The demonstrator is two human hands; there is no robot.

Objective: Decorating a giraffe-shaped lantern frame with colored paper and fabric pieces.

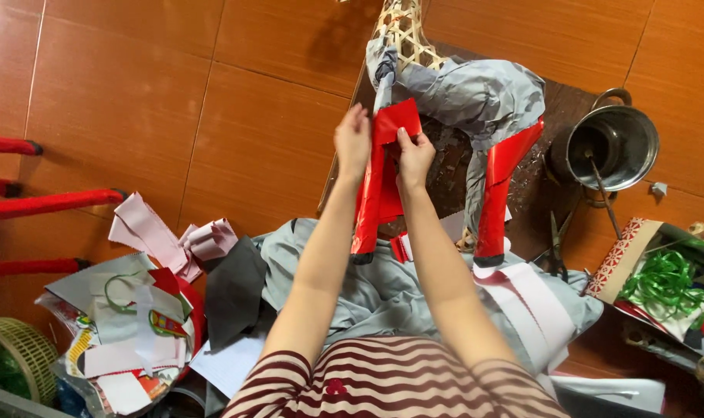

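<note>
A woven bamboo animal frame (402,31) stands on a dark board (537,178), partly covered in grey paper (476,93), with two legs wrapped in shiny red paper (503,186). My left hand (353,143) and my right hand (414,159) both press a square piece of red paper (397,120) onto the top of the front leg. The left hand's fingers hold the piece's left edge. The right hand pinches it from below.
A metal pot (611,147) with a stick in it stands at the right, scissors (557,248) beside it. A box with green ribbon (665,282) sits further right. Paper scraps (135,325) pile at the left near red chair legs (50,203). Grey cloth (383,294) covers my lap.
</note>
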